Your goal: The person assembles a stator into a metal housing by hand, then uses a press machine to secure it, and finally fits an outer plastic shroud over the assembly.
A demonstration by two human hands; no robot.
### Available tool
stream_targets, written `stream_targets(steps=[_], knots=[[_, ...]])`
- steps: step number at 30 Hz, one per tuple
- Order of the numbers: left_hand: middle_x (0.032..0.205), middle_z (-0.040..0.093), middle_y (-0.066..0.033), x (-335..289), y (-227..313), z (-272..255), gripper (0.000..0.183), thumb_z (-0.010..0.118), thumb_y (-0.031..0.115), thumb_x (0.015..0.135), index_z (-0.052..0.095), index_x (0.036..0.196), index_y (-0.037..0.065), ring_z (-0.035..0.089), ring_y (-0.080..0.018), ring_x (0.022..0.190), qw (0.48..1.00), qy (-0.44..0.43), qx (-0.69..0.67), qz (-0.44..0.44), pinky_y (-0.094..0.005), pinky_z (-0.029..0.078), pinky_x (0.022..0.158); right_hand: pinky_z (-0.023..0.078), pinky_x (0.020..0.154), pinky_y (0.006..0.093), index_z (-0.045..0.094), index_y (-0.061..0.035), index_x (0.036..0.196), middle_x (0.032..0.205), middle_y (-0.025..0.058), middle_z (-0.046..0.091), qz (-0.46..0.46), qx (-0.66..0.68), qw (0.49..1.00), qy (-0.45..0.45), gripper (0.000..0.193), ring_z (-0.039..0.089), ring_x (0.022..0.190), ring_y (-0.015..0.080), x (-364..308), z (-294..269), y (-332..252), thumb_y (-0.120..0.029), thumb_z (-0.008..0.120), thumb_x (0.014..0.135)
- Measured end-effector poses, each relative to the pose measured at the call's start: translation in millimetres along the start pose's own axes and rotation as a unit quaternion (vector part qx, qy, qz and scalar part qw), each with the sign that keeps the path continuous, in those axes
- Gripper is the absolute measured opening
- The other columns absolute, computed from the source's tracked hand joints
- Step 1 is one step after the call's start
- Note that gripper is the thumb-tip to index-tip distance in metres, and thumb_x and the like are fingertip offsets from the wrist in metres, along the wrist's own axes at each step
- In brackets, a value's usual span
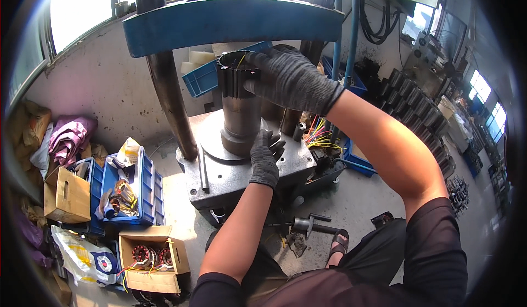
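Observation:
A dark ribbed motor housing (231, 82) stands upright on a grey metal cylinder (241, 115) on the press bed. My gloved right hand (296, 79) grips its upper right side, thumb below the rim and fingers along the top edge. Something thin and yellow shows inside the open top. Low at the cylinder's right side is my gloved left hand (265, 158), fingers extended upward and apart beside the cylinder's foot; whether they touch it I cannot tell. Below the cylinder lies a round metal plate (211, 142). A metal rod (203, 169) rests on the bed to its left.
The press's blue crossbeam (230, 26) spans above the housing, between steel columns (170, 95). Blue crates (145, 189) and a cardboard box (153, 233) with wound stators stand at left. Dark ribbed housings (414, 101) are stacked at right. A metal tool (307, 224) lies on the floor.

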State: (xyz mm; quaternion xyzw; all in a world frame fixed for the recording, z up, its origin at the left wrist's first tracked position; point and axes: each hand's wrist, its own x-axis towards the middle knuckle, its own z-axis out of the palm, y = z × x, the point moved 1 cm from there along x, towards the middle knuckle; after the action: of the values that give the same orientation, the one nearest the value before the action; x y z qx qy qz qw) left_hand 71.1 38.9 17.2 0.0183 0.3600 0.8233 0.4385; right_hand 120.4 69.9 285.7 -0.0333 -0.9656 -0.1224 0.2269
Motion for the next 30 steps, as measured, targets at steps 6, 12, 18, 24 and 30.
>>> stream_targets(steps=[6, 12, 18, 24, 30], knots=[[0.136, 0.058, -0.0201, 4.9, 5.9, -16.3, 0.063, 0.054, 0.061, 0.102, 0.05, 0.133, 0.007, 0.06, -0.0382, 0.124, 0.991, -0.091, -0.096, -0.004, -0.0527, 0.048, 0.108, 0.054, 0.093, 0.0445, 0.065, -0.0078, 0.126, 0.106, 0.0163, 0.074, 0.019, 0.034, 0.983, -0.18, 0.049, 0.071, 0.101, 0.035, 90.7, 49.6, 14.9, -0.048, 0.066, 0.098], [0.143, 0.05, -0.0221, 12.6, 12.3, -13.3, 0.087, 0.056, 0.069, 0.097, 0.033, 0.152, 0.006, 0.055, -0.0402, 0.13, 0.97, -0.158, -0.181, -0.021, -0.0554, 0.043, 0.112, 0.053, 0.1, 0.0425, 0.062, -0.0055, 0.133, 0.118, 0.0194, 0.072, -0.017, 0.137, 0.967, -0.212, 0.057, 0.07, 0.111, 0.034, 76.5, 51.8, 15.9, -0.047, 0.071, 0.094], [0.149, 0.053, -0.017, 33.6, 19.0, -35.5, 0.067, 0.046, 0.069, 0.1, 0.058, 0.139, 0.016, 0.048, -0.0392, 0.136, 0.938, -0.242, -0.238, -0.069, -0.0575, 0.036, 0.116, 0.055, 0.094, 0.0382, 0.078, -0.0085, 0.116, 0.115, 0.0146, 0.076, -0.046, 0.083, 0.949, -0.301, 0.045, 0.073, 0.105, 0.0303, 52.1, 23.4, 10.1, -0.04, 0.077, 0.084], [0.157, 0.049, -0.0088, 23.2, 17.4, -19.5, 0.06, 0.049, 0.053, 0.105, 0.048, 0.153, 0.016, 0.04, -0.0295, 0.147, 0.915, -0.34, -0.216, -0.019, -0.0551, 0.025, 0.124, 0.057, 0.084, 0.0429, 0.076, -0.0012, 0.105, 0.1, 0.0198, 0.076, 0.025, 0.179, 0.965, -0.189, 0.037, 0.074, 0.092, 0.0335, -37.9, 85.0, 22.5, -0.032, 0.069, 0.085], [0.127, 0.067, -0.0068, 33.4, 3.9, -71.4, 0.044, 0.052, 0.043, 0.108, 0.063, 0.133, 0.009, 0.06, -0.0214, 0.117, 0.985, -0.17, -0.025, -0.01, -0.0411, 0.043, 0.107, 0.057, 0.086, 0.037, 0.069, -0.0031, 0.118, 0.102, 0.0106, 0.073, 0.301, 0.642, 0.701, 0.081, 0.036, 0.069, 0.094, 0.0202, -204.0, 105.2, -9.7, -0.021, 0.072, 0.087]])
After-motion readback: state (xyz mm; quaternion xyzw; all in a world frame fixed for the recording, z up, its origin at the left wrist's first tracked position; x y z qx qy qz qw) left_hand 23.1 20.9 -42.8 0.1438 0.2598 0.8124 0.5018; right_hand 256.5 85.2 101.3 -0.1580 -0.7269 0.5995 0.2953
